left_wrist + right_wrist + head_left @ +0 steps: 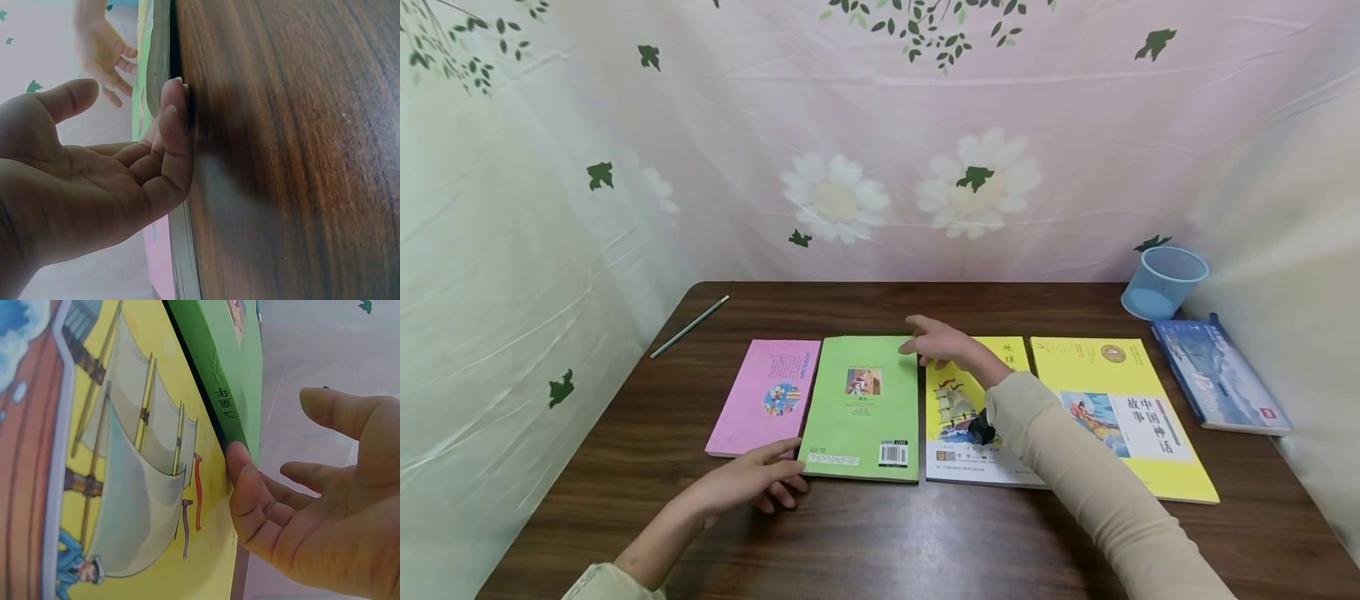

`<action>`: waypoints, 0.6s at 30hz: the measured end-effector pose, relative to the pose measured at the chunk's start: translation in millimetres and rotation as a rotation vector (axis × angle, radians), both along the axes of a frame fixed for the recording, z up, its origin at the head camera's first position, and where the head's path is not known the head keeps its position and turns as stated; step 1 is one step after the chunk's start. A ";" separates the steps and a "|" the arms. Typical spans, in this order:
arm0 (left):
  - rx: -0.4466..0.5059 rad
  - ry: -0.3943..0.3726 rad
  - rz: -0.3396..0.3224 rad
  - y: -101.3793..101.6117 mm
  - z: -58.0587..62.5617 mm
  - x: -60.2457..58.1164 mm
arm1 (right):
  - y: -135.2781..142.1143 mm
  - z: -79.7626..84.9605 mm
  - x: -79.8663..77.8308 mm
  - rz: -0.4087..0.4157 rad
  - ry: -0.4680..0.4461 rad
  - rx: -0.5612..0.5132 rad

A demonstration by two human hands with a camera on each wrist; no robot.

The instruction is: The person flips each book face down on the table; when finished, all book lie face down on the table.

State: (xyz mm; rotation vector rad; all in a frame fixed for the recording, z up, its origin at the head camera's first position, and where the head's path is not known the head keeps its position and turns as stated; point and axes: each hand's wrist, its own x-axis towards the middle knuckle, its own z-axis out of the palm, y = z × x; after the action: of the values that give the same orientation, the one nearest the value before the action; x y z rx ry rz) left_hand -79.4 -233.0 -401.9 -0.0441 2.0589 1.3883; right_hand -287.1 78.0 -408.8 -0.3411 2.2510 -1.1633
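Observation:
A green book [857,433] lies flat, back cover up, with a barcode at its lower right. Around its lower left corner is my left hand [752,477], fingers loosely bent against the book's edge and thumb held apart, as the left wrist view shows. At the upper right corner, my right hand [946,343] has its fingertips against the green spine [215,394], thumb raised off it. Neither hand pinches the book. A pink book [756,383] lies just left of it. Under the right hand and forearm is a yellow book with a sailing ship [951,408], partly covered.
Further right lies another yellow book [1180,475], partly behind the right sleeve. A blue book [1217,375] is at the table's right side, below a blue translucent cup [1157,292]. A thin pencil-like stick [690,327] lies at the back left. Patterned curtains surround the wooden table [880,542].

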 end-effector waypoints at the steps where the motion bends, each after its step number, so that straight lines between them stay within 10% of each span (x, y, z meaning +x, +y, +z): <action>1: -0.001 0.001 0.001 -0.1 0.4 0.4 | -0.1 -0.1 0.1 -0.001 -0.001 -0.003; 18: -0.007 0.006 0.004 -0.5 4.3 3.0 | -0.8 -0.6 1.8 -0.001 0.014 0.010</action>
State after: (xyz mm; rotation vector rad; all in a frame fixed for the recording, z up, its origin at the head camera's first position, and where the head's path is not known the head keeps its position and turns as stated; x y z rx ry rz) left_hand -76.4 -233.5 -397.6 -0.0480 2.0697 1.3849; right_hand -285.4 77.3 -409.5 -0.3458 2.2684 -1.1536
